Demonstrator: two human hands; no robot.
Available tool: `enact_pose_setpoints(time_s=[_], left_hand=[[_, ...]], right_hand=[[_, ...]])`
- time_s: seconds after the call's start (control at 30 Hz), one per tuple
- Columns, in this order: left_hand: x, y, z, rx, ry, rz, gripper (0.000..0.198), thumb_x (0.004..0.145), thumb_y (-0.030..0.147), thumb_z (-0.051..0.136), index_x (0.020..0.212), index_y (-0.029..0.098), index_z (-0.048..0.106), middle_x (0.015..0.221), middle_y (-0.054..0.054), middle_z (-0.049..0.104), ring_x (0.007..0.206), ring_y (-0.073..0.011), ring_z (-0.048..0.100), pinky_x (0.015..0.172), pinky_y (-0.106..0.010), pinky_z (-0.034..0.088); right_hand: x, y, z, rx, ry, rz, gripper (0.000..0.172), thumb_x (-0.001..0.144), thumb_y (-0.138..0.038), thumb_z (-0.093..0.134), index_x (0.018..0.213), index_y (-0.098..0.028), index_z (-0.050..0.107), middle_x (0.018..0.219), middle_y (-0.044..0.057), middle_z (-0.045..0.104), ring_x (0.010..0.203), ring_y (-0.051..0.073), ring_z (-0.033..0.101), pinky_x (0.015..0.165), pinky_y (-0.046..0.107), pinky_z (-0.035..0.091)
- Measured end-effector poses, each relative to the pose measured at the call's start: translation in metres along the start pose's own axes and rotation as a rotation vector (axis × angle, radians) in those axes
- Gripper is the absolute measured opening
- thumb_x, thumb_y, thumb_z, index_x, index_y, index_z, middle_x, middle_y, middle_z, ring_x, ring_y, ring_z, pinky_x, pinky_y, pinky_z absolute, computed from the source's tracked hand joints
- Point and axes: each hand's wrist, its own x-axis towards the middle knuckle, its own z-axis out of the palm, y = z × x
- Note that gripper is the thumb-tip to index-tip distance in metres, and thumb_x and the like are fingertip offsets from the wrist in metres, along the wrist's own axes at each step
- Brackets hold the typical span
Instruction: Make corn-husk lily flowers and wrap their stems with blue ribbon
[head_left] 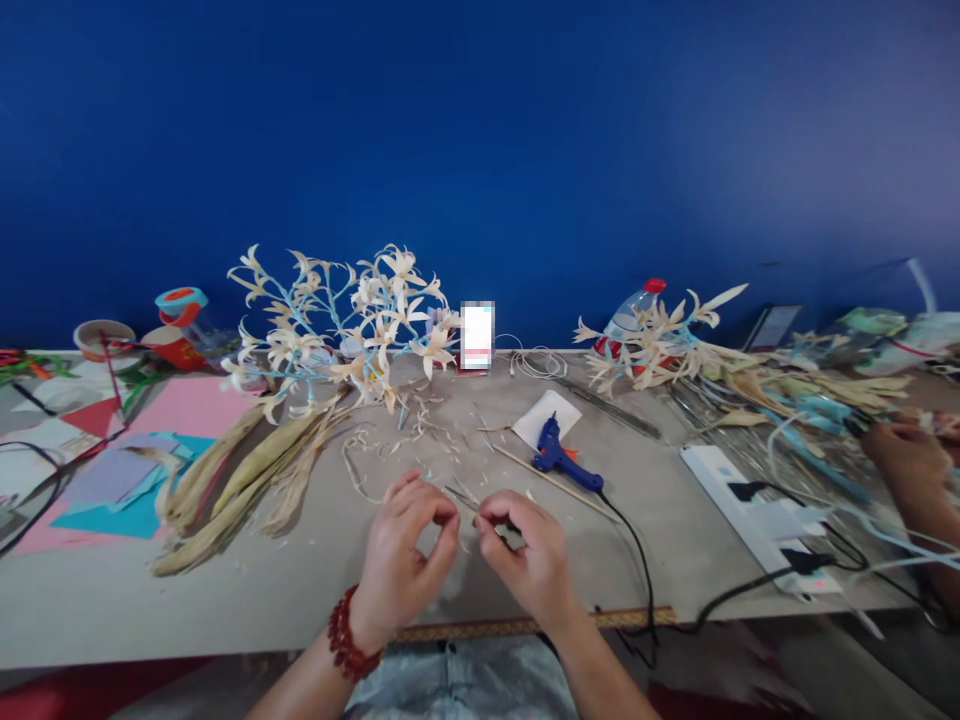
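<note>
My left hand, with a red bead bracelet on its wrist, and my right hand meet over the grey table near its front edge. Both hands are closed in a pinch, fingertips almost touching, on a small thin pale strip that I cannot make out clearly. A pair of scissors lies just behind my fingers. Dried pale husk leaves lie to the left. A bunch of cream husk flowers on blue stems stands behind them.
A blue glue gun lies right of my hands, its black cord running to a white power strip. Coloured paper sheets lie at left. More husk flowers and a plastic bottle sit at back right. Another person's hand works at far right.
</note>
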Motion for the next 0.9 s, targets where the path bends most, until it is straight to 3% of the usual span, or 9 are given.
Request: enact_pose_setpoints(time_s=[0.2,0.37,0.57,0.73,0.9], left_hand=[[-0.002,0.001,0.006,0.012,0.036,0.03,0.014,0.082,0.008,0.051,0.079,0.021,0.055,0.073,0.0,0.061,0.072,-0.0156,0.058,0.099,-0.045,0.039],[-0.006,0.002,0.007,0.062,0.093,0.058,0.014,0.082,0.008,0.052,0.078,0.021,0.055,0.071,0.001,0.06,0.072,-0.0152,0.057,0.1,-0.046,0.039],[-0.009,-0.001,0.002,0.105,0.159,0.049,0.015,0.081,0.007,0.052,0.078,0.021,0.054,0.071,0.001,0.06,0.072,-0.0156,0.057,0.098,-0.047,0.04],[-0.006,0.002,0.002,0.119,0.138,0.06,0.014,0.081,0.008,0.052,0.077,0.021,0.055,0.071,0.001,0.061,0.072,-0.0156,0.057,0.099,-0.047,0.039],[-0.006,0.005,0.003,0.128,0.133,0.072,0.015,0.08,0.007,0.053,0.077,0.021,0.056,0.07,0.002,0.061,0.071,-0.0151,0.057,0.099,-0.047,0.039]], right_hand=[[0.002,-0.004,0.003,0.047,-0.078,0.064,0.004,0.085,-0.019,0.054,0.084,-0.02,0.058,0.074,0.001,0.063,0.066,0.015,0.059,0.064,0.025,0.046],[0.002,-0.002,0.008,0.011,-0.051,0.051,0.009,0.084,-0.018,0.053,0.077,-0.02,0.058,0.068,0.0,0.062,0.062,0.014,0.058,0.061,0.024,0.044],[0.0,0.008,-0.009,-0.095,0.046,0.096,0.008,0.086,-0.019,0.052,0.082,-0.02,0.059,0.073,0.002,0.064,0.065,0.016,0.06,0.063,0.025,0.046],[0.002,-0.006,-0.005,-0.022,-0.08,0.073,0.009,0.085,-0.021,0.054,0.094,-0.02,0.058,0.083,0.003,0.066,0.07,0.016,0.062,0.068,0.026,0.048],[0.005,-0.005,0.005,-0.085,-0.059,0.032,0.008,0.085,-0.019,0.053,0.079,-0.02,0.058,0.07,0.0,0.062,0.064,0.015,0.059,0.063,0.025,0.045]])
